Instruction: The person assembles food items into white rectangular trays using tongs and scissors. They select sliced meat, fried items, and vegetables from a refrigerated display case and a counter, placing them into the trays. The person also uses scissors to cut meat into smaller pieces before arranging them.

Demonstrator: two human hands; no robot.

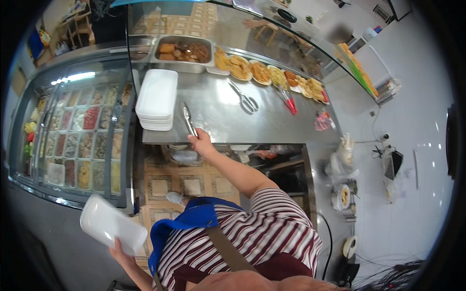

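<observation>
Your right hand (200, 143) reaches forward with the arm almost straight, and its fingers are closed around the near end of the metal tongs (188, 119). The tongs lie on the steel counter (228, 121), at its front edge, just beside the stack of white trays (156, 99), and their tips point away from you. Your left hand (120, 252) is low at your side, with the elbow bent; it grips one white foam tray (109, 223) by its corner, thumb over the rim, and the tray is tilted and held in the air over the floor.

The tongs are thin, shiny and long. The foam tray is rectangular with rounded corners and a dull white surface; I cannot tell whether anything is in it. The stack on the counter has the same shape and colour, several pieces one on another.

Farther on the counter lie a pair of metal scissors (248, 102), open, and tongs with red handles (289, 101). Behind them, a deep steel pan (183, 52) holds brown cooked pieces, and a row of oval plates (272, 75) bends to the right, each one with yellow or orange fried food.

On your left stands a glass display case (77, 131). Under its curved lid there are many small compartments with red, white, yellow and pale foods. You wear a striped shirt (264, 233) and a blue apron (189, 220).
</observation>
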